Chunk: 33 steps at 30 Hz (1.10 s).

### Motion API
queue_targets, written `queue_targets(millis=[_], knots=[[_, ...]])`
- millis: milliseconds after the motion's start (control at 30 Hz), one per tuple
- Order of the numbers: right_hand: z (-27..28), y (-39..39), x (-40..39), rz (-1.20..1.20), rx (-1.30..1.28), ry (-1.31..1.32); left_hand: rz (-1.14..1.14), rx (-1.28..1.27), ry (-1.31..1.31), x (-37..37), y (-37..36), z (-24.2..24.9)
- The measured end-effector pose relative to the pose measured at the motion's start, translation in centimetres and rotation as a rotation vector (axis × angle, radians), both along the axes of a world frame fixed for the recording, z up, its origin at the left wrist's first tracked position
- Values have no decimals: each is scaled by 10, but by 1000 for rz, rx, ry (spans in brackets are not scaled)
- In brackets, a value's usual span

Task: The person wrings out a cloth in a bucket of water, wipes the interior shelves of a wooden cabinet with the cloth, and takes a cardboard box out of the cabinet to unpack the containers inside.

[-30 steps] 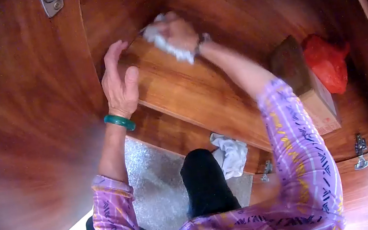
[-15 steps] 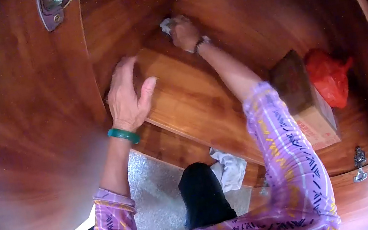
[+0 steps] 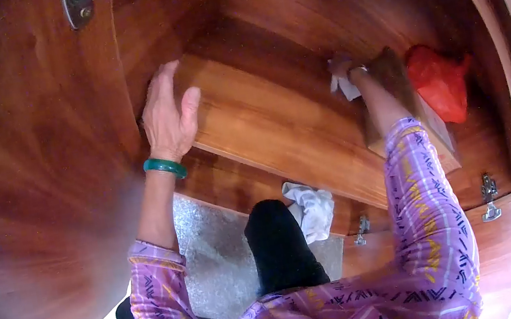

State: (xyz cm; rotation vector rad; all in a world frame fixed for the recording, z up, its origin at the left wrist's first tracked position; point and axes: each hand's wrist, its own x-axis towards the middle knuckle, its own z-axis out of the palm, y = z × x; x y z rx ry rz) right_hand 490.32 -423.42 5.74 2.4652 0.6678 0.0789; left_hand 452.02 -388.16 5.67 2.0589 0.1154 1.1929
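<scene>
White cloth (image 3: pixel 343 85) sits bunched in the right hand (image 3: pixel 343 69), deep inside a wooden cupboard, pressed on the shelf (image 3: pixel 262 118) close to its back wall. The fingers of this hand are closed around the cloth, though the hand is small in the picture and partly hidden by the wrist. Just beside it, to the right, stands a cardboard box (image 3: pixel 403 102), and behind the box lies a red plastic bag (image 3: pixel 438 87). The cloth seems to touch the box or nearly so; I cannot tell which.

The left hand (image 3: pixel 167 116) holds nothing. Its fingers are open and spread, resting flat on the front left corner of the shelf, next to the open cupboard door (image 3: pixel 38 180). A green bangle (image 3: pixel 165 168) is on that wrist.

A second white cloth (image 3: pixel 310 207) lies lower down, near the person's dark knee, above the grey floor (image 3: pixel 211 260).

I judge that the step in hand is wiping the shelf, with the cloth now at the right part near the box. A further stroke to the right calls for care: the box blocks the way, so the cloth must go around it or the box must be lifted
</scene>
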Motion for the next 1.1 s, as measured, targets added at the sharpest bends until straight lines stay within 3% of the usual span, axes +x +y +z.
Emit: queue_targets(millis=[67, 133, 167, 200, 233, 300, 400, 433, 500, 533, 600, 633, 667, 733, 767, 833, 933, 967, 1033, 1067, 1100], knots=[[22, 38, -63, 28, 663, -52, -41, 23, -74, 1, -1, 0], [51, 119, -124, 142, 488, 114, -65, 6, -97, -2, 0, 1], [63, 155, -161, 164, 578, 203, -99, -9, -128, -4, 1, -1], [67, 187, -198, 242, 417, 180, -146, -85, -190, -5, 2, -3], [22, 206, -180, 773, 67, -125, -171, -175, -245, -9, 2, -5], [24, 209, -283, 884, 751, 92, -131, -259, -359, -28, -8, -19], [48, 185, -353, 1181, 702, 398, 17, -336, -340, -79, -27, -42], [45, 180, -339, 1178, 717, 398, 54, -366, -255, -96, -36, -46], [36, 189, -279, 1085, 800, 75, 3, -496, -84, -109, -41, -64], [43, 195, -261, 738, 812, 151, -13, -559, 5, -113, -42, -67], [58, 231, -217, 298, 544, 288, -68, -694, 111, -112, -41, -73], [59, 247, -220, 302, 411, 278, -62, -695, 116, -109, -41, -71], [61, 263, -225, 313, 278, 269, -114, -856, 144, -105, -43, -67], [50, 289, -279, 559, 237, 109, -240, -1115, 194, -90, -36, -69], [41, 292, -302, 688, 192, 35, -239, -1117, 195, -82, -32, -67], [21, 269, -344, 894, 687, 107, -444, -1388, 123, -72, -26, -59], [30, 240, -330, 1035, 735, 245, -441, -1366, 138, -60, -26, -35], [27, 245, -305, 947, 665, 23, -418, -1365, 188, -55, -26, -32], [46, 254, -245, 491, 521, 312, -476, -1385, 167, -48, -22, -28], [11, 263, -185, 472, 577, 115, -419, -1333, 181, -42, -18, -35], [36, 265, -213, 492, 547, 100, -365, -1286, 198, -39, -17, -40]])
